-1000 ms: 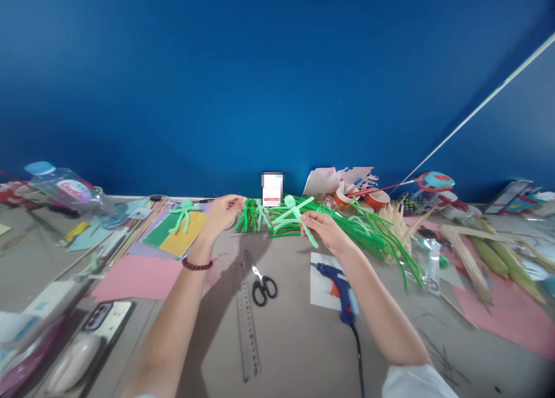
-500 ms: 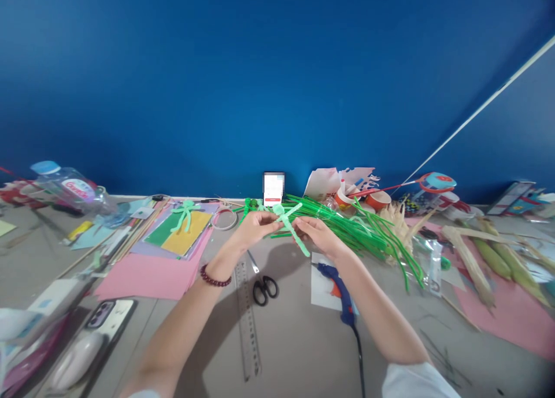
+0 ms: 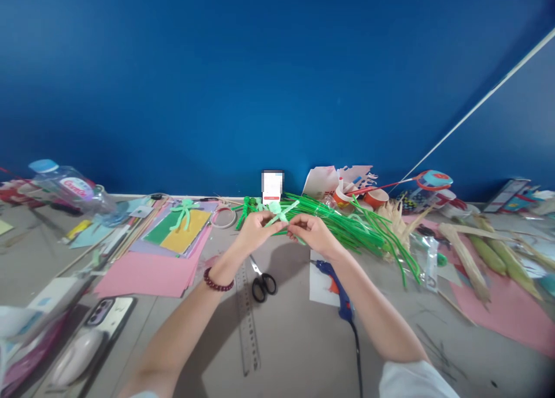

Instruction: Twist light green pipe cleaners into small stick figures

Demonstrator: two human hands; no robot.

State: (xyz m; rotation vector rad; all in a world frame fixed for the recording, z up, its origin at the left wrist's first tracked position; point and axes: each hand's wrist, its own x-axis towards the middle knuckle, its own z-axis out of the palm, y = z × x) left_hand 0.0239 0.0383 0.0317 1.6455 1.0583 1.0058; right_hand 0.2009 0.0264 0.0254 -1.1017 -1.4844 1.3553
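Figure, between left grip and right grip

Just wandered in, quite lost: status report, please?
Left hand, right hand: both holding pale green figure. Scissors nearby, untouched. Nothing seen blocking the hands.

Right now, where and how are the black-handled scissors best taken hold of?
Probably by the black handle loops, from the near side: the scissors lie flat, loops toward the camera and metal blades pointing toward the blue wall.
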